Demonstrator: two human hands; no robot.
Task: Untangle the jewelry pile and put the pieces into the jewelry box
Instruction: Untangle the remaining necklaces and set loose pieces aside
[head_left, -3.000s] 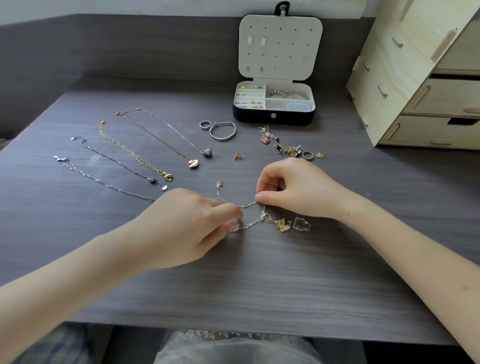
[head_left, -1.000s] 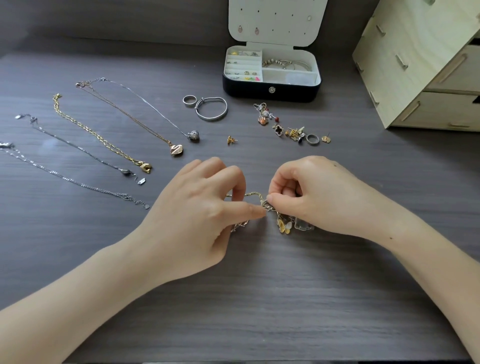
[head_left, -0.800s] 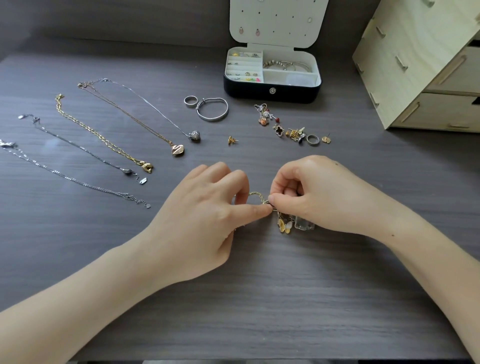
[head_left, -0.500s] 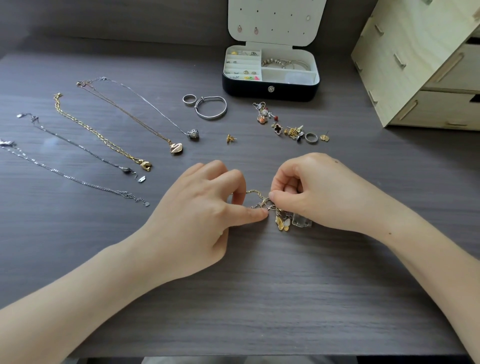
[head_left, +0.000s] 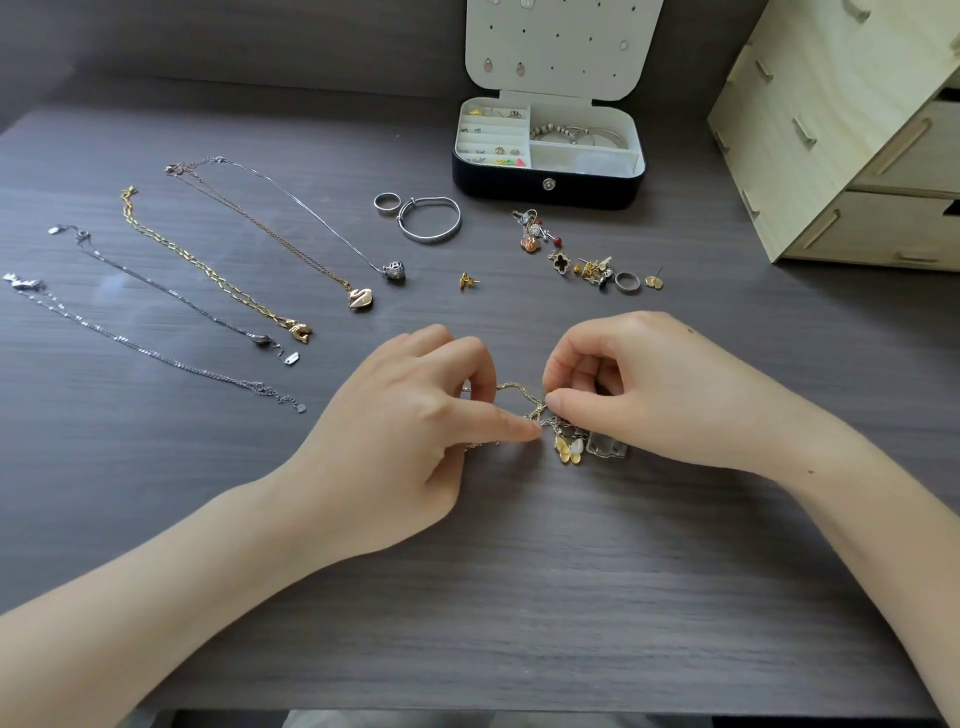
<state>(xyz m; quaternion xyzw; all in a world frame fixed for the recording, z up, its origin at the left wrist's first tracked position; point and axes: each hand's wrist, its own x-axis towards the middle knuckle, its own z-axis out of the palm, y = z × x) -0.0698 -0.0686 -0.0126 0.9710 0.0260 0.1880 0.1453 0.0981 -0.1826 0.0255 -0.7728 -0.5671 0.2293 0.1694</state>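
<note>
Drawn closer together since three seconds back, the left hand (head_left: 410, 431) and right hand (head_left: 654, 384) are held low over the desk (head_left: 519, 597), both grips curled tight, the tangled chains (head_left: 566, 448) pinched between them. Beyond, five necklaces (head_left: 300, 331) are laid out left; the jewelry box (head_left: 548, 183) is seen open at the back.

Left hand (head_left: 410, 421) and right hand (head_left: 649, 384) drew together on tangled chains (head_left: 514, 388)

A dark grey wooden table (head_left: 519, 597) is seen. A dark grey wall (head_left: 234, 47) is set behind it. A pale wooden drawer box (head_left: 831, 130) is placed on the right.
</note>
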